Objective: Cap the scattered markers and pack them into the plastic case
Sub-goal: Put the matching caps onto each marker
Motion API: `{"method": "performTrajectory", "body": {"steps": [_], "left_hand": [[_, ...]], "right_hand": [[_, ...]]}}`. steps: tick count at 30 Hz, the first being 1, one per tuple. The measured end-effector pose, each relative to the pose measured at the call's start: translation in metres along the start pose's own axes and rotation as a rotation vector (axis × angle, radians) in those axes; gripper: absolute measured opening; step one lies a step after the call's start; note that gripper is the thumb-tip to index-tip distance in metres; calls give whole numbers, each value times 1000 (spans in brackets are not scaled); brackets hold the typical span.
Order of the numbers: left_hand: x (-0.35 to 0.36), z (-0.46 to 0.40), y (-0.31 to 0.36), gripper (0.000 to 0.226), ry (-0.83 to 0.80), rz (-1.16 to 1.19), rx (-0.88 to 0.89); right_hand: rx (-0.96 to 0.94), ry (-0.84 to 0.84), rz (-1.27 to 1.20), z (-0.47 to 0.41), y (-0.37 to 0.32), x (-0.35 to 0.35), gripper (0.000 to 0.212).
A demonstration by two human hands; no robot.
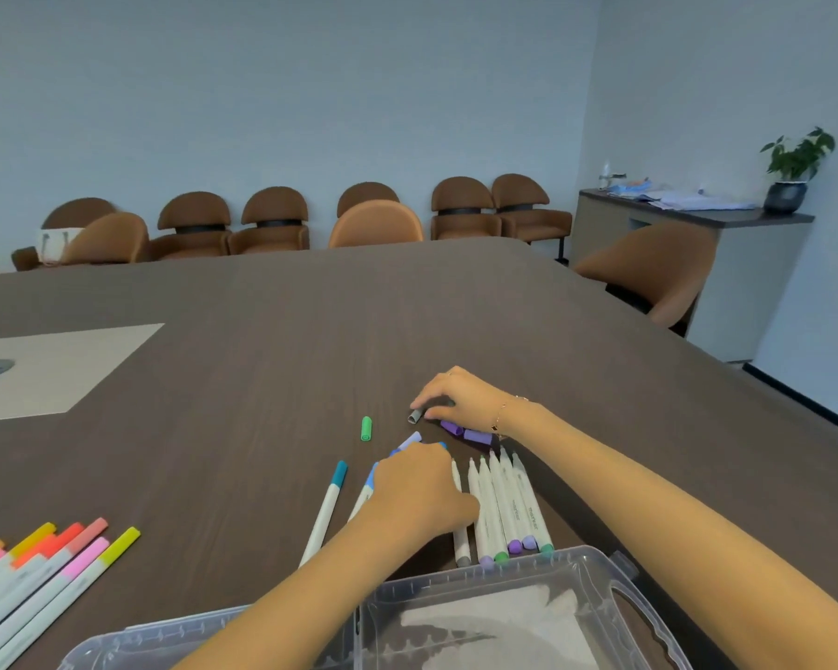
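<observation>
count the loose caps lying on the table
4 visible: green cap alone left of the hands, grey cap pinched by the right hand, two purple caps under that hand. More may be hidden.

We count six uncapped markers in a row at 5 o'clock, one loose green cap at 6, one clear case, one teal-capped marker.

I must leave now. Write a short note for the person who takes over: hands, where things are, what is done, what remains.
Right hand pinches a grey cap. Left hand rests on blue markers. Uncapped markers lie in a row by the open plastic case, purple caps and a green cap beyond them. Capped warm-coloured markers wait far left. No markers visible in the case; capping and packing remain.
</observation>
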State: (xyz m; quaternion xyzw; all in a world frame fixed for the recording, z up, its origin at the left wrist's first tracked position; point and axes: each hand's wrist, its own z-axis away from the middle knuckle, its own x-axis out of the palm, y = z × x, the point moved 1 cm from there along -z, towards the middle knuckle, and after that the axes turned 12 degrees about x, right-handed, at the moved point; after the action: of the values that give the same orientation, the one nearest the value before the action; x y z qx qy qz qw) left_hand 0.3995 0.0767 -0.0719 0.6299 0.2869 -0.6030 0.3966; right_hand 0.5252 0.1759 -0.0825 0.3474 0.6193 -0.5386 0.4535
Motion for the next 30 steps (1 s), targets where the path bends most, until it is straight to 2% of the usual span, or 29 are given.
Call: {"method": "performTrajectory", "body": {"steps": [5,8,12,15,19,23,25,30], "left_hand": [[-6,1,4,35,-8,-26,17],[-4,1,4,35,16,9,-13],[-3,2,-7,28,94,173,-61],[-10,5,-23,26,128,421,-83],[-19,13,-37,25,188,631,-85],[-29,19,-32,13,211,932,-101],[-32,21,-27,7,168,1048,-124],[-35,17,-21,7,105,1056,-147]], "right_hand": [[43,57,-45,1,4,-2,13],[37,64,17,1,0,-6,17],[36,88,120,2,-7,-4,23],[83,104,-129,10,-2,-9,18],[176,253,-457,39,15,-27,8],[206,145,-813,70,23,-38,21],[200,114,-911,80,22,-41,25],[213,161,-1135,83,17,-47,18]]}}
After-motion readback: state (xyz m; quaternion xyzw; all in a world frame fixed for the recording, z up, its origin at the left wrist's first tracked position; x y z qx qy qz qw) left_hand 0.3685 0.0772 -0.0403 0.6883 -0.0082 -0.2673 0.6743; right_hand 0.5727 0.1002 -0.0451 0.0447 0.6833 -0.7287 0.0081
